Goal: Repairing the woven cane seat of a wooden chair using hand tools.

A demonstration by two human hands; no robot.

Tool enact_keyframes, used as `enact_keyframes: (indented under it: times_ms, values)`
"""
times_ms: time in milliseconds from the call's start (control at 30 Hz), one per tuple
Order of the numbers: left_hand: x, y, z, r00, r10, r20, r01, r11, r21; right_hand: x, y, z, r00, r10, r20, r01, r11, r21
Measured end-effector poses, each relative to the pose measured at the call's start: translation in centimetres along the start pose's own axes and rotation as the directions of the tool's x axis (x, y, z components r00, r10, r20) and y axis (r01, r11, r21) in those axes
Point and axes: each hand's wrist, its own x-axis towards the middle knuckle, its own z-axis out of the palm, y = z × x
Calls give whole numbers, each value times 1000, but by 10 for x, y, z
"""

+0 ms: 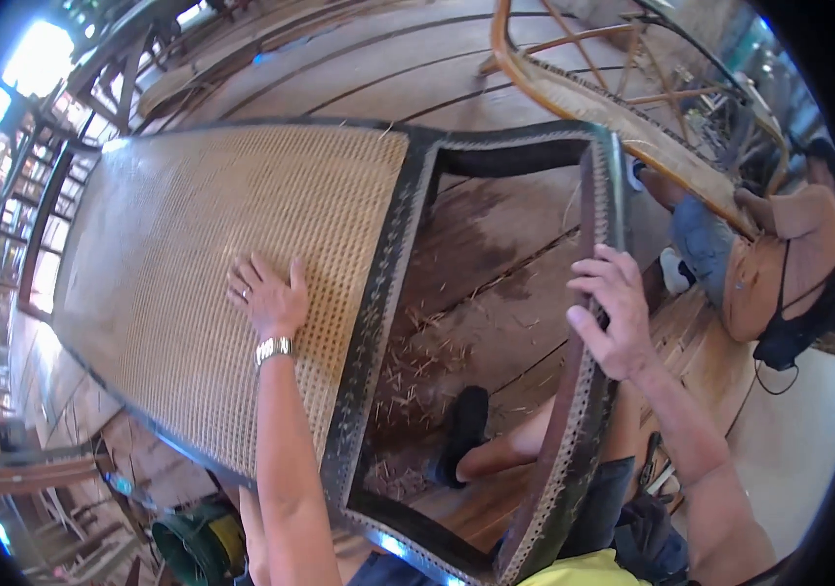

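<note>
A long dark wooden furniture frame (367, 322) lies across in front of me. Tan woven cane webbing (173, 225) fills its wide left section, while the right section is an opening through which the floor shows. My left hand (269, 295), with a metal-band watch (274, 349) at the wrist, rests palm down on the cane, fingers spread. At the right, my right hand (615, 311) is curled over the frame's end rail (574, 391), thumb on the near side and fingers over the top. Small holes run along that rail's edge.
Another person (779, 259) sits at the right beside a lighter wooden frame (623, 132). Cane scraps (408, 381) litter the plank floor (476, 264). A dark green bucket (198, 542) stands at lower left. Wooden furniture (46, 225) stands along the left, and hand tools (650, 469) lie near my right forearm.
</note>
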Motion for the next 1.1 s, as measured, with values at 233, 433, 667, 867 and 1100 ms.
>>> enact_keyframes:
  times_ms: [233, 433, 667, 867, 1100]
  values:
    - [-91, 104, -35, 612, 766, 197, -684, 638, -353, -6, 3, -9, 997, -53, 60, 57, 997, -59]
    - [-139, 54, -41, 859, 511, 34, -508, 858, -72, 77, 32, 11, 919, -274, 282, 307, 948, -79]
    - [-144, 33, -44, 921, 388, 22, -376, 905, -201, 217, 33, 138, 905, -56, 422, 209, 922, -326]
    - [-149, 25, -39, 969, 237, 72, -227, 966, -122, 229, -61, 257, 792, -525, 311, 529, 845, 78]
    - [-138, 5, -27, 990, 139, -16, -140, 985, -96, 339, 15, 274, 960, -61, 274, 77, 996, -49]
